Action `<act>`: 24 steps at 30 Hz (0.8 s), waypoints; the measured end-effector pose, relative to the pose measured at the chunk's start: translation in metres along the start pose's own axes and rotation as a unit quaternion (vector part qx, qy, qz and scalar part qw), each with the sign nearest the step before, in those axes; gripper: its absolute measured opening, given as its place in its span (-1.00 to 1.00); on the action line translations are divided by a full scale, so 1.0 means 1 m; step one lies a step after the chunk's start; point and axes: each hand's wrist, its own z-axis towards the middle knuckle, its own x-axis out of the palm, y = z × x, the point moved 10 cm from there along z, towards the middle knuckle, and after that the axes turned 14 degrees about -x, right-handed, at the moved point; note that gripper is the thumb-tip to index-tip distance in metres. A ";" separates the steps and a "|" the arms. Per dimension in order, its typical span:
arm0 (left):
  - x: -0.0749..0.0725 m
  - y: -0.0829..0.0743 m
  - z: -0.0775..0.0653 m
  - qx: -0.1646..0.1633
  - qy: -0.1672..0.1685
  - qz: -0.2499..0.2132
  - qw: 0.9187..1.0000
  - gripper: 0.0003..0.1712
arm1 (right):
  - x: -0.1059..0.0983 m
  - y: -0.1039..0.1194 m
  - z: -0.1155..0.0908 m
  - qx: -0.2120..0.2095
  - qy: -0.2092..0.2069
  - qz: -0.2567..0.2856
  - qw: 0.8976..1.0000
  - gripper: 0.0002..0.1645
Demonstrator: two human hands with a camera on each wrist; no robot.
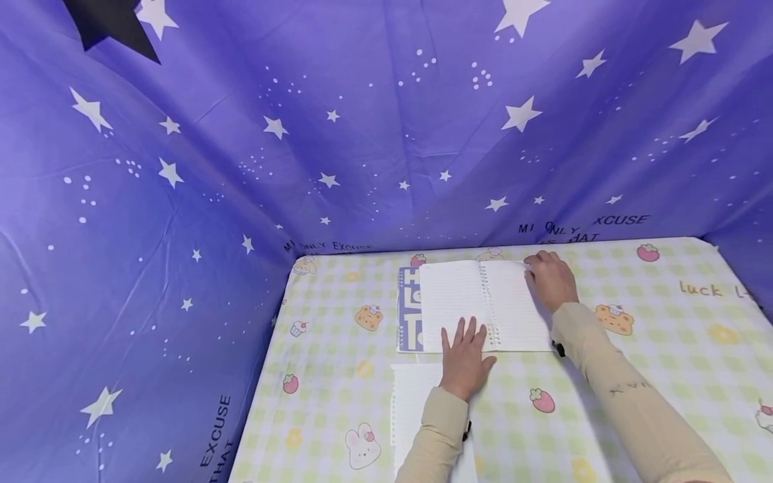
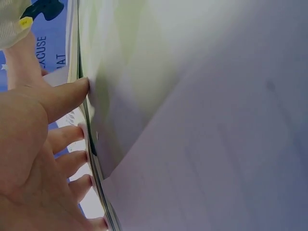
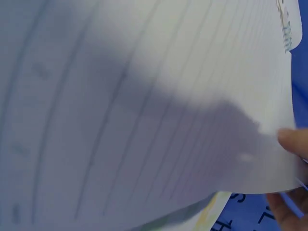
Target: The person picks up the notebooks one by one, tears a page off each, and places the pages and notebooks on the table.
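Note:
A spiral-bound notebook (image 1: 453, 295) lies open on the table, showing lined white pages either side of its coil. My left hand (image 1: 465, 362), fingers spread, rests on the lower part of the left page near the coil. At the far right corner of the right page (image 1: 513, 308), my right hand (image 1: 552, 282) pinches the paper. The right wrist view has the thumb (image 3: 291, 139) over the lined page (image 3: 168, 86) and fingers beneath its edge. A purple cover (image 1: 410, 305) with big white letters sticks out beyond the left page.
A loose white sheet (image 1: 413, 402) with a perforated left edge lies nearer me, partly under my left forearm. The tablecloth (image 1: 338, 369) is green checked with printed animals and strawberries. A blue star-patterned curtain (image 1: 374, 134) hangs behind the table and along its left side.

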 end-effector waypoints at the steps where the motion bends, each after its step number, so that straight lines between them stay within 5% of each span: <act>1: -0.001 -0.001 0.000 0.000 -0.001 -0.001 1.000 -0.29 | -0.005 -0.001 -0.001 0.006 -0.018 0.006 1.000 -0.77; 10: -0.004 -0.004 0.001 0.000 -0.004 -0.004 1.000 -0.28 | -0.023 0.002 -0.011 0.004 -0.052 -0.003 0.999 -0.85; 24: -0.009 0.006 0.018 -0.004 -0.028 -0.007 1.000 0.00 | -0.008 0.040 -0.037 -0.068 -0.037 0.027 0.997 -0.75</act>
